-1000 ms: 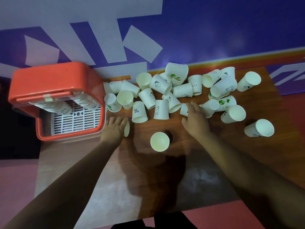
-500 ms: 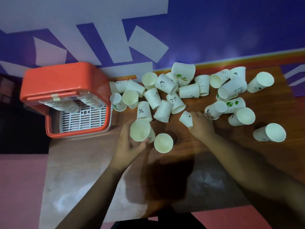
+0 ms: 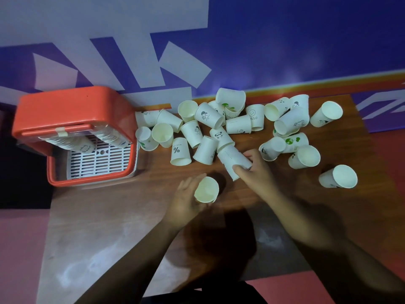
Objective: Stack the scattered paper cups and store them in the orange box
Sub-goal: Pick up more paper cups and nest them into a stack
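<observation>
Several white paper cups (image 3: 238, 125) lie scattered over the far half of the wooden table (image 3: 131, 216). The orange box (image 3: 72, 106) stands open at the left; two stacks of cups (image 3: 75, 143) lie inside on its white grid. My left hand (image 3: 186, 200) is wrapped around an upright cup (image 3: 206, 190) whose mouth faces me, near the table's middle. I cannot tell whether it is one cup or two nested. My right hand (image 3: 257, 172) grips a tilted cup (image 3: 234, 160) just right of it, its base pointing away from me.
A cup marked "%" (image 3: 180, 151) stands upside down just behind my left hand. Two loose cups (image 3: 338, 176) lie at the right, near the table's edge. A blue and white wall runs behind the table. Pink floor shows on both sides.
My left hand carried its cup right to where the upright cup stood. My right hand took hold of a cup and drew it back towards me.
</observation>
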The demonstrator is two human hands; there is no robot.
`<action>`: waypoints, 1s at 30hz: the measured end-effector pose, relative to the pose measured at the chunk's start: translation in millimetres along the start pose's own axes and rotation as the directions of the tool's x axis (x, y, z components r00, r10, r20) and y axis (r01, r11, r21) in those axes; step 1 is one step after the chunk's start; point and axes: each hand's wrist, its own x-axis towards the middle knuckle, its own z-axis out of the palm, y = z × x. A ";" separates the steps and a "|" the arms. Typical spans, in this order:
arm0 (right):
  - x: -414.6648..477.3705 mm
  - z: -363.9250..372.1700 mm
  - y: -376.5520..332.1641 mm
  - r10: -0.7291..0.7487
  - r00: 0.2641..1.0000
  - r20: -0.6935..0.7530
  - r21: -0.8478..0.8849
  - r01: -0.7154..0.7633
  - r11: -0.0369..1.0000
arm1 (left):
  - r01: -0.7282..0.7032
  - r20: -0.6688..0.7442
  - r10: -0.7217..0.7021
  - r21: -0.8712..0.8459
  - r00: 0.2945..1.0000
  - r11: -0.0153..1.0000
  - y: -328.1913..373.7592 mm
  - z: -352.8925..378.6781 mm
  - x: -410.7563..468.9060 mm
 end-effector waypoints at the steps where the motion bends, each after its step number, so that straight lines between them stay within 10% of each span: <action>1: -2.8 -0.5 -0.6 -0.012 1.000 -0.007 0.017 0.013 1.000 | -0.004 0.009 0.004 0.006 1.000 1.000 -3.3 3.9 -0.4; 12: -32.3 5.5 -11.3 -0.096 0.989 0.116 0.027 0.094 0.995 | 0.159 0.247 -0.116 -0.162 0.962 0.974 -26.7 -4.4 -17.9; 17: -44.0 3.7 -22.2 -0.282 0.940 0.192 -0.185 0.317 0.930 | 0.325 0.104 -0.308 -0.342 0.946 0.882 -43.6 -33.5 -3.9; 30: -44.6 68.4 -7.5 -0.415 0.773 0.481 -0.421 0.618 0.663 | 0.417 -0.065 -0.413 0.195 0.909 0.888 -34.2 -57.0 79.7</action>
